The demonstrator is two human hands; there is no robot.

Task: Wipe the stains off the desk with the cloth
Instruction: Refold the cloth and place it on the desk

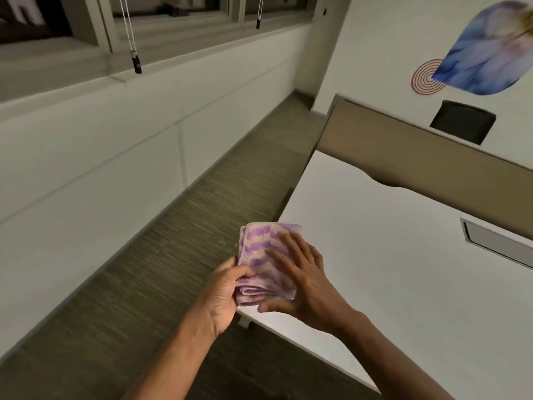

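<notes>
Folded cloth (265, 255) at desk (389, 255) left edge, overhanging.
Left hand (222, 293) pinches its corner; right hand (300, 278) flat on top, fingers spread.

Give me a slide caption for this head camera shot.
Both hands fold a purple-striped cloth at the corner of a white desk.

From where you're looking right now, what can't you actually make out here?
Head view only:
- Stains on the desk: none can be made out on the white top; the right part runs off the frame.
- Striped cloth: its underside and near end are covered by the right hand and left hand.
- Recessed slot: cut off by the right edge, contents unclear.
- Black chair back: mostly hidden behind the desk's partition.
</notes>
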